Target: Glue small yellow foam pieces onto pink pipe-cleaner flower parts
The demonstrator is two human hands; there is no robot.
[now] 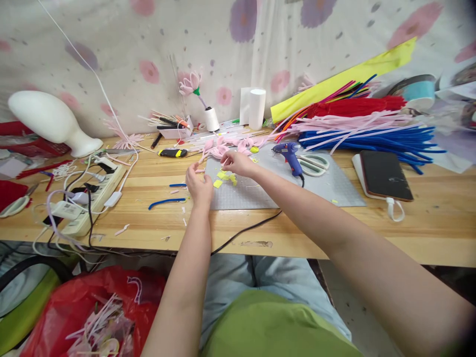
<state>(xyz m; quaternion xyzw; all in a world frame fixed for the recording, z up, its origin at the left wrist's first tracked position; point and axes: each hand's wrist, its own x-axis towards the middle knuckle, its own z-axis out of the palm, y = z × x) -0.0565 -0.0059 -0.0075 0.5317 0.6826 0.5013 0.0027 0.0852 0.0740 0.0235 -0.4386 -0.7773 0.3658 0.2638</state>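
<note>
My left hand [200, 184] is at the left edge of the grey cutting mat [256, 198], fingers loosely curved, thumb apart, no held thing visible. My right hand [240, 164] reaches over the mat, its fingertips pinched together; what is between them is too small to make out. Just beyond both hands lie pink pipe-cleaner petals [219, 147] in a cluster. Small yellow pieces [218, 183] are scattered on the mat below my right hand. A blue glue gun [291, 156] rests farther right, beside white-handled scissors [315, 165].
Bundles of blue pipe cleaners [368, 141] and red ones [353, 107] lie at the back right. A black-and-white device [386, 174] sits at right. A power strip [94, 198] with cables is at left. A yellow-black utility knife [172, 153] lies behind my left hand. The glue gun's cord [247, 230] crosses the front.
</note>
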